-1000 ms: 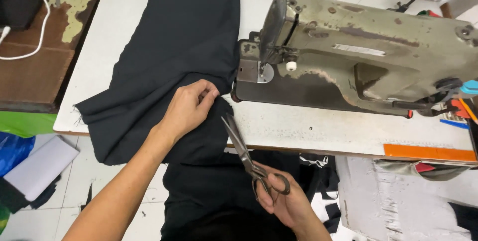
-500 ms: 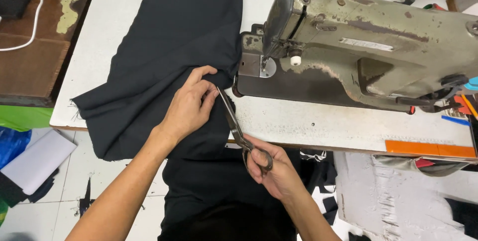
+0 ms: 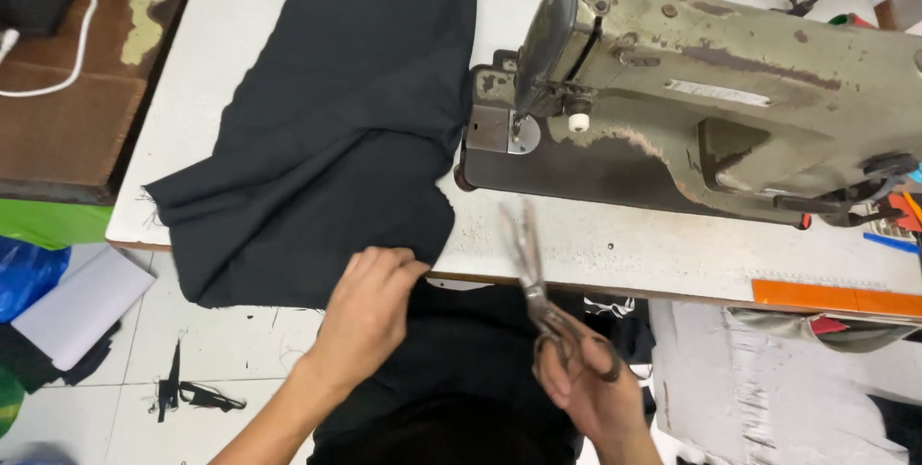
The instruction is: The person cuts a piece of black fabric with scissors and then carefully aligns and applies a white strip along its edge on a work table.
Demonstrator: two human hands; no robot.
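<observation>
— Now, left hand (image 3: 370,306) pinching the lower edge of the black fabric (image 3: 331,138), right at the front rim of the white tabletop (image 3: 615,244). Fingers clenched on the cloth, thumb tucked under.

— And over on the right: right hand (image 3: 591,393) wrapped through the handles of the metal scissors (image 3: 538,282), blades pointing up and away, hovering above the tabletop, apart from the cloth. Blurred, so hard to call blades parted or closed.

— Fabric spread across the left half of the tabletop, one corner draped over the front edge, far side running under the head of the old grey-green sewing machine (image 3: 711,90).

— Best handling, probably: keeping that pinched edge taut and flat, bringing the blades in low along the line, cutting with the inner part of the blades rather than the tips.

— Agreed. Also worth keeping the pinching fingers clear of the blade path.
</observation>
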